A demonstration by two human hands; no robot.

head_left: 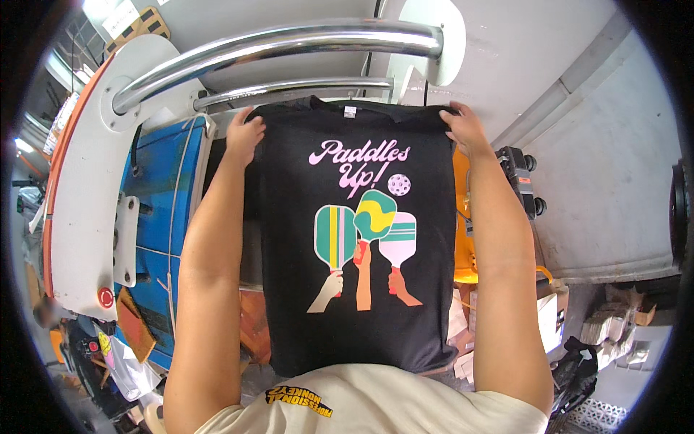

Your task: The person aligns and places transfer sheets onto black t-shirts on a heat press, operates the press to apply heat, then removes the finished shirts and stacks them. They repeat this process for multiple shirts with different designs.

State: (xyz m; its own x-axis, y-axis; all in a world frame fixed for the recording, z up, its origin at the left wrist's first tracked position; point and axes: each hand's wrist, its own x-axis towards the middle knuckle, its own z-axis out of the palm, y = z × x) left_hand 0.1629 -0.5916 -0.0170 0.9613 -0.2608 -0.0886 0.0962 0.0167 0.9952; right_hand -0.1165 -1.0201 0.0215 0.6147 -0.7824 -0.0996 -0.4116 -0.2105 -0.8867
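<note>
A black T-shirt (289,289) hangs spread flat in front of me, printed with pink lettering, three coloured paddles held up by hands, and a small ball. My left hand (244,135) pinches its upper left shoulder corner. My right hand (465,129) grips the upper right shoulder corner. Both arms are stretched forward, and the shirt's hem falls down to my chest. The collar sits just below the lower chrome bar (289,92).
A thick chrome handle (289,43) on white machine arms (83,188) curves across the top. A blue machine body (163,188) stands at left, and a grey wall (607,181) at right. A yellow thing (463,253) shows behind the shirt. Boxes and bags (614,325) clutter the floor.
</note>
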